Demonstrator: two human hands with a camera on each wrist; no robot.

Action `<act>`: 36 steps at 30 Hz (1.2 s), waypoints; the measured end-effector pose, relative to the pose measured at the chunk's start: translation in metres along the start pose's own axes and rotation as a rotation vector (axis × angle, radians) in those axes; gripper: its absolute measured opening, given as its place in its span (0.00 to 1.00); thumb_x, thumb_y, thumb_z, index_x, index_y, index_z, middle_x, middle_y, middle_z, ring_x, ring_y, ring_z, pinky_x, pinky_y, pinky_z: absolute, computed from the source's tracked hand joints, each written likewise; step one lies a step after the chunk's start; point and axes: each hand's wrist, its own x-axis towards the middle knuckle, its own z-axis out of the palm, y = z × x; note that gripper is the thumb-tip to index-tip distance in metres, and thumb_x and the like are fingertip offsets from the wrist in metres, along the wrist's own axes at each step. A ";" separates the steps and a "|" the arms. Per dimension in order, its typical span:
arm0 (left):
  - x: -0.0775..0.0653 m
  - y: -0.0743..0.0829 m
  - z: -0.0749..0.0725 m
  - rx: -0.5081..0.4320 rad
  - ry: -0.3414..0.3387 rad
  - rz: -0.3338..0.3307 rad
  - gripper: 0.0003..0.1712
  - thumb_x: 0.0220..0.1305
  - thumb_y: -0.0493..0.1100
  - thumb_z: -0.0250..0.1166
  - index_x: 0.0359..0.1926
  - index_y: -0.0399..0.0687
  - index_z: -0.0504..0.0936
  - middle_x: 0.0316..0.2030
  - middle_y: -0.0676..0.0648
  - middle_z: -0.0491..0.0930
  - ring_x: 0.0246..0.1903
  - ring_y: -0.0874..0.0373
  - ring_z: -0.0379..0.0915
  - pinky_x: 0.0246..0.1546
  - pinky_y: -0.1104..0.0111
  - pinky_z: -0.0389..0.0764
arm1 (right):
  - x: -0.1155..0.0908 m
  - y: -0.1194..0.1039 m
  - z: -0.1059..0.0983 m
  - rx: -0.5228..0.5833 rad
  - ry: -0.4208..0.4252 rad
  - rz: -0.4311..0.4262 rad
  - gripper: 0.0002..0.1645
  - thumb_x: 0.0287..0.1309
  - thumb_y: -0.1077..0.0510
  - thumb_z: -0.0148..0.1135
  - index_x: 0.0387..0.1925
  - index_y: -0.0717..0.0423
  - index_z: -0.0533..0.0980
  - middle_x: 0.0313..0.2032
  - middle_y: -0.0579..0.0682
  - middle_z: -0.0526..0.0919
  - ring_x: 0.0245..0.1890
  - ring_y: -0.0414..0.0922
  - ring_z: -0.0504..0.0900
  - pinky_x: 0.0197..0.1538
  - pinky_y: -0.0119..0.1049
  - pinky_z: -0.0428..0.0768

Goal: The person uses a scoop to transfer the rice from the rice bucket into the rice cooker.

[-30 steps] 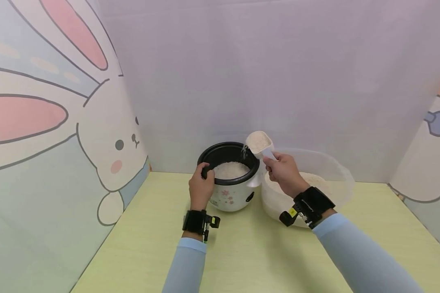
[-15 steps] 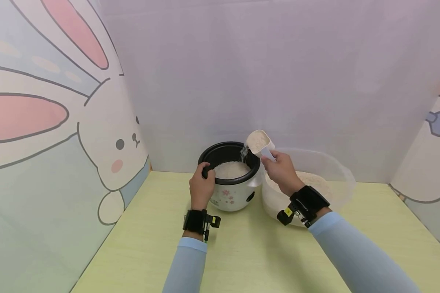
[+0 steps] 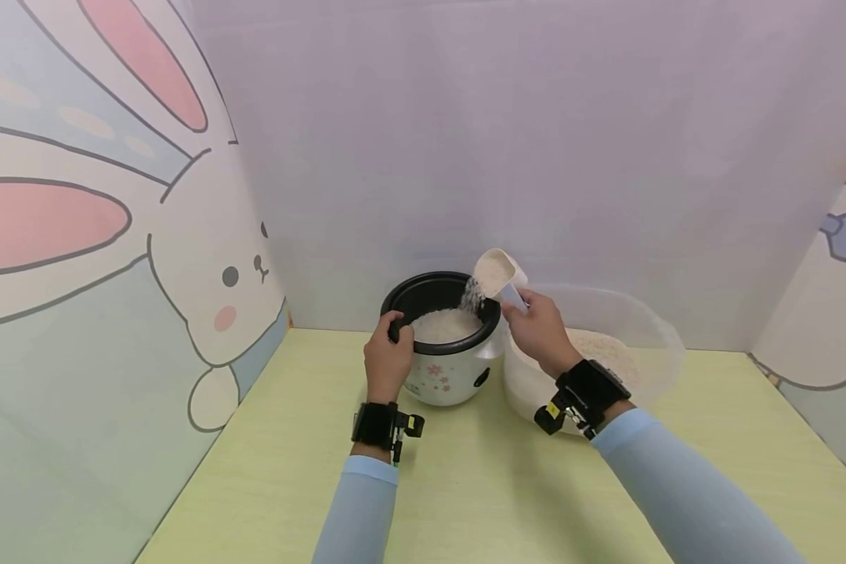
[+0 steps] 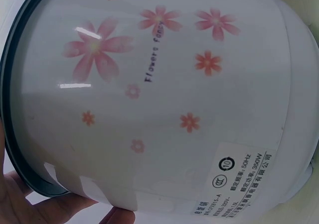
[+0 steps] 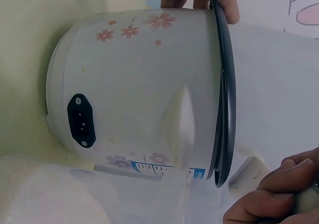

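A white rice cooker [image 3: 446, 384] with pink flowers and a black rim stands lidless on the table, white rice [image 3: 446, 327] in its pot. My left hand [image 3: 388, 362] grips its left side, thumb and fingers at the rim; the left wrist view shows the fingertips [image 4: 65, 207] against the white body. With my right hand [image 3: 541, 333] I hold a white measuring scoop [image 3: 495, 274] by its handle, tilted over the pot's right edge. Grains stream from its lip into the pot, and rice still lies in the scoop. The right wrist view shows the scoop [image 5: 249, 176] just past the black rim.
Right of the cooker, a translucent tub [image 3: 536, 395] of rice stands close by, under my right forearm. A black power socket [image 5: 80, 120] sits on the cooker's side. Behind the table [image 3: 451, 486] hangs a pale curtain [image 3: 465, 141]; rabbit-printed panels [image 3: 204, 298] flank it.
The scoop has tipped further toward the pot, and the falling stream of rice has grown thicker. My right hand shifted slightly left; the left hand and cooker stayed put.
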 end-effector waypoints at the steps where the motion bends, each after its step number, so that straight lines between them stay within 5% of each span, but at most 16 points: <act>1: 0.000 0.000 0.000 0.000 0.000 -0.001 0.19 0.72 0.43 0.57 0.61 0.45 0.81 0.37 0.40 0.81 0.24 0.52 0.66 0.26 0.62 0.65 | 0.000 -0.001 0.000 -0.009 0.003 -0.005 0.29 0.78 0.57 0.48 0.73 0.68 0.64 0.63 0.67 0.71 0.49 0.55 0.69 0.45 0.43 0.68; 6: 0.001 -0.002 -0.001 0.001 -0.001 -0.003 0.20 0.72 0.45 0.56 0.61 0.45 0.81 0.32 0.43 0.78 0.23 0.53 0.64 0.26 0.62 0.64 | -0.001 -0.003 0.001 -0.042 0.007 -0.035 0.29 0.78 0.58 0.49 0.72 0.69 0.63 0.67 0.69 0.69 0.55 0.57 0.69 0.54 0.49 0.68; 14: 0.000 -0.004 0.000 -0.003 -0.001 -0.004 0.20 0.72 0.45 0.57 0.61 0.46 0.81 0.29 0.43 0.75 0.21 0.53 0.63 0.25 0.62 0.64 | 0.001 0.001 0.002 -0.096 0.041 -0.097 0.27 0.77 0.58 0.49 0.70 0.69 0.67 0.60 0.69 0.75 0.51 0.58 0.73 0.52 0.50 0.71; 25: 0.001 -0.003 0.001 0.010 0.004 -0.005 0.19 0.72 0.43 0.58 0.60 0.46 0.81 0.36 0.41 0.81 0.24 0.52 0.67 0.27 0.63 0.66 | -0.002 0.008 0.002 -0.202 0.024 -0.194 0.28 0.78 0.60 0.49 0.72 0.69 0.64 0.46 0.69 0.82 0.22 0.48 0.69 0.31 0.42 0.69; 36: 0.001 -0.002 0.001 0.011 0.007 -0.001 0.19 0.72 0.44 0.58 0.60 0.46 0.81 0.37 0.40 0.81 0.24 0.52 0.66 0.27 0.63 0.66 | -0.002 0.012 0.004 -0.270 0.040 -0.234 0.27 0.77 0.61 0.49 0.70 0.71 0.65 0.55 0.72 0.79 0.45 0.60 0.81 0.45 0.54 0.77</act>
